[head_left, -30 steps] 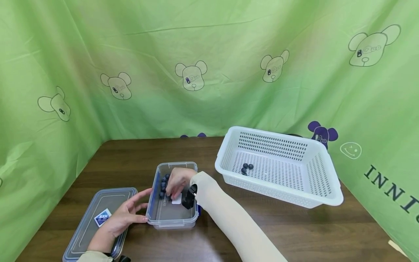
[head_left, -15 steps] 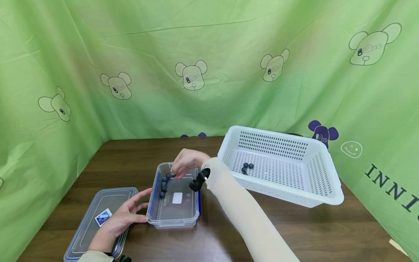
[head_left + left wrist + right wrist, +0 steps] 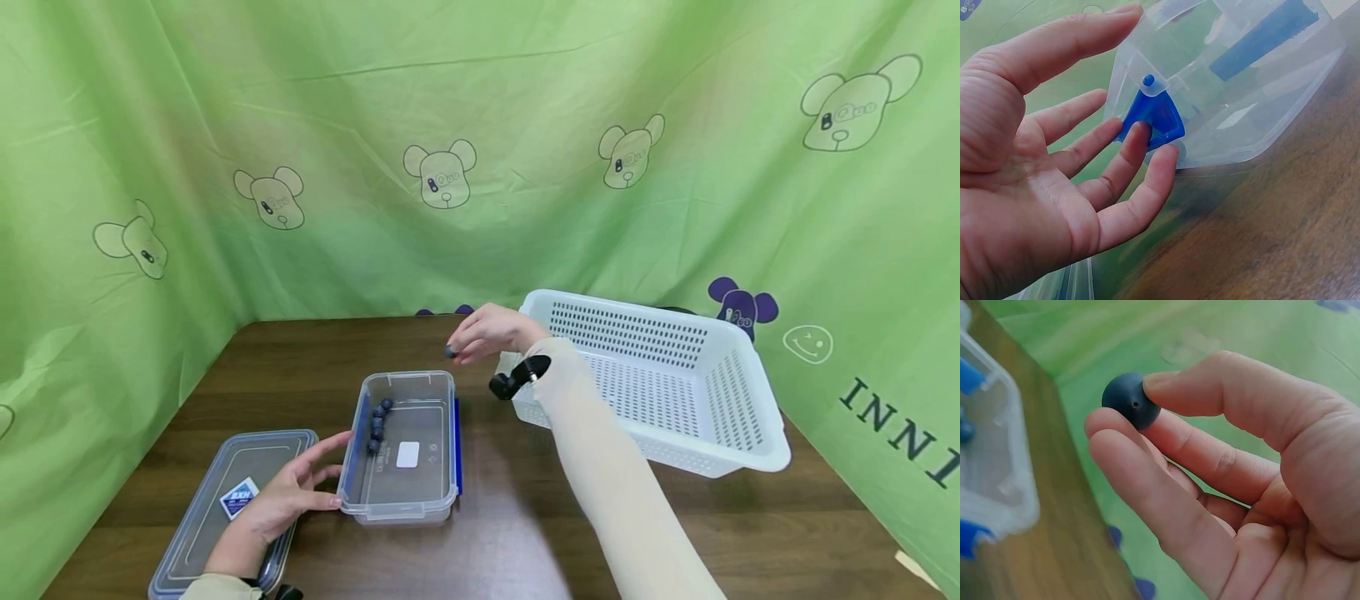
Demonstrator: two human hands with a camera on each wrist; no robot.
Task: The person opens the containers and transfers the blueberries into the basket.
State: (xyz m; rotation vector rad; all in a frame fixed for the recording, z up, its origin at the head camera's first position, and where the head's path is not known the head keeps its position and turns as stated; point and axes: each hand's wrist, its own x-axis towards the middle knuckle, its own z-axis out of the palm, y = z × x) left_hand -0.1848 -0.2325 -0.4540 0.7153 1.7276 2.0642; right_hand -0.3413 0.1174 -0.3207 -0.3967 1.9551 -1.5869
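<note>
My right hand pinches a blueberry between thumb and fingertips, raised between the clear container and the white basket. A small hole shows on its dark blue skin in the right wrist view. Several more blueberries lie in a row along the left inside of the clear plastic container. Against that container's left side rests my left hand, its fingers loosely spread. In the left wrist view the fingertips are right at a blue clip on the container's wall.
A white perforated basket stands at the right; my forearm hides part of its inside. The container's lid, with a blue-white sticker, lies at the left, partly under my left wrist. A green patterned curtain closes off the back of the brown table.
My right hand has come up out of the clear container with a blueberry and moved right toward the basket. The left hand stays at the container's side.
</note>
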